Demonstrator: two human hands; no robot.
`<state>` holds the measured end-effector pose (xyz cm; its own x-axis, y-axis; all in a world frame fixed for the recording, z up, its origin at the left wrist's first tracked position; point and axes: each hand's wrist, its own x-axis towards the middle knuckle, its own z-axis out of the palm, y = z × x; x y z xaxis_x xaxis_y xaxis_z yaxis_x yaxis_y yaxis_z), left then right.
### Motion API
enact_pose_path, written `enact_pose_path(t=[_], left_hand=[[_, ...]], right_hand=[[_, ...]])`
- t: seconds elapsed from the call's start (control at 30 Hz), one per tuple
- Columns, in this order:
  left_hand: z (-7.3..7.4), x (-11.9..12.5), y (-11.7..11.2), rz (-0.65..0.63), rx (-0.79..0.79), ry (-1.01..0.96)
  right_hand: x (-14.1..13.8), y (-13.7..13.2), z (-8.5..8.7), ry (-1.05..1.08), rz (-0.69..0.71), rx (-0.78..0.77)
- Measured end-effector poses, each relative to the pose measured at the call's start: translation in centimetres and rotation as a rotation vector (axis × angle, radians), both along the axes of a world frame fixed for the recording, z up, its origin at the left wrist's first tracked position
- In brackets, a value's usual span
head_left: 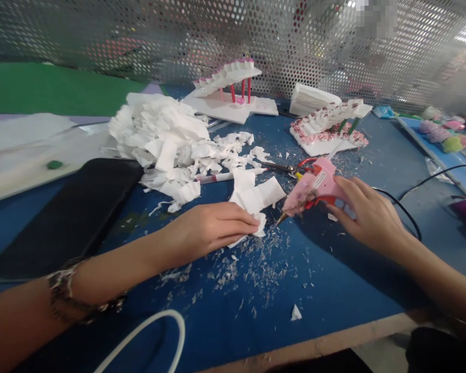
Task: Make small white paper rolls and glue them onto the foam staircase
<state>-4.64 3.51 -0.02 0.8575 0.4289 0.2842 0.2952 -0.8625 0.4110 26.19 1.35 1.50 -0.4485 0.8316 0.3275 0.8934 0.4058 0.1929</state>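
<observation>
My right hand [367, 215] is wrapped round a pink hot glue gun [314, 186], its metal nozzle tilted down to the left just above the blue table. My left hand [227, 225] has its fingers together, the tips pinching a small piece of white paper [260, 225]. Folded white paper strips [258, 196] lie right behind those fingertips. Partly behind the glue gun are scissors [281, 167] with orange-red handles. A marker-like white stick [229, 176] with a reddish end lies to their left.
A heap of torn white paper [159, 127] stands at the back left beside a black case [66, 217]. Two small staircase models [227, 75], one with reddish crumbs [330, 127], stand at the back. A black cable [407, 212] runs right; a white cable [178, 324] loops in front.
</observation>
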Motion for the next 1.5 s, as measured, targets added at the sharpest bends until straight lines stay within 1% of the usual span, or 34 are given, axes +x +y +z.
enact_pose_path(t=[0.1, 0.17, 0.3, 0.4, 0.5, 0.6, 0.67, 0.73, 0.83, 0.97, 1.03, 1.1, 1.17, 1.23, 1.27, 1.33, 1.37, 1.4, 1.47, 1.5], left_hand=[[0.0, -0.2, 0.0, -0.020, -0.041, -0.002], [0.0, -0.2, 0.0, -0.046, -0.033, -0.003], [0.4, 0.0, -0.1, -0.087, 0.027, 0.046], [0.6, 0.3, -0.1, -0.102, 0.056, 0.083], [0.6, 0.6, -0.2, -0.144, 0.159, 0.090], [0.8, 0.9, -0.4, -0.150, 0.263, 0.065], [0.9, 1.1, -0.5, -0.152, 0.292, 0.046], [1.1, 1.1, -0.7, -0.166, 0.279, 0.048], [1.2, 0.9, -0.9, -0.156, 0.216, 0.075], [0.8, 0.4, -1.0, -0.128, 0.181, 0.115], [0.6, 0.4, -1.0, -0.149, 0.170, 0.103], [0.6, 0.5, -1.0, -0.186, 0.146, 0.081], [0.7, 0.6, -1.0, -0.205, 0.116, 0.072], [0.8, 0.7, -1.0, -0.197, 0.089, 0.070], [0.8, 0.6, -1.0, -0.185, 0.074, 0.074], [0.8, 0.5, -1.0, -0.152, 0.038, 0.082], [0.7, 0.4, -0.9, -0.138, 0.017, 0.082], [0.7, 0.4, -0.9, -0.130, -0.002, 0.075], [0.7, 0.3, -0.8, -0.133, -0.031, 0.050], [0.7, 0.3, -0.8, -0.143, -0.048, 0.030]], right_hand=[[1.4, 0.5, 0.6, 0.042, -0.130, 0.015], [2.5, 0.8, 1.0, 0.054, -0.207, 0.054], [5.5, 1.5, 1.7, 0.065, -0.329, 0.154], [7.9, 2.1, 1.8, 0.103, -0.418, 0.211], [9.6, 2.4, 1.7, 0.139, -0.497, 0.219], [9.8, 2.5, 1.6, 0.170, -0.504, 0.183], [9.5, 2.5, 1.6, 0.178, -0.491, 0.165], [9.2, 2.4, 1.6, 0.174, -0.484, 0.155], [9.1, 2.4, 1.6, 0.167, -0.493, 0.143], [9.4, 2.3, 1.7, 0.163, -0.511, 0.160], [9.7, 2.3, 1.8, 0.156, -0.534, 0.177], [10.2, 2.4, 1.9, 0.134, -0.585, 0.173], [11.2, 2.7, 1.8, 0.095, -0.656, 0.129], [12.4, 3.1, 1.5, 0.052, -0.707, 0.042], [13.0, 3.3, 1.3, 0.034, -0.705, -0.020], [13.9, 3.6, 0.8, 0.003, -0.656, -0.146], [14.0, 3.7, 0.7, -0.013, -0.627, -0.185], [13.8, 3.6, 0.7, -0.031, -0.616, -0.193], [12.3, 3.3, 1.1, -0.050, -0.599, -0.086], [10.9, 2.9, 1.5, -0.047, -0.597, 0.012]])
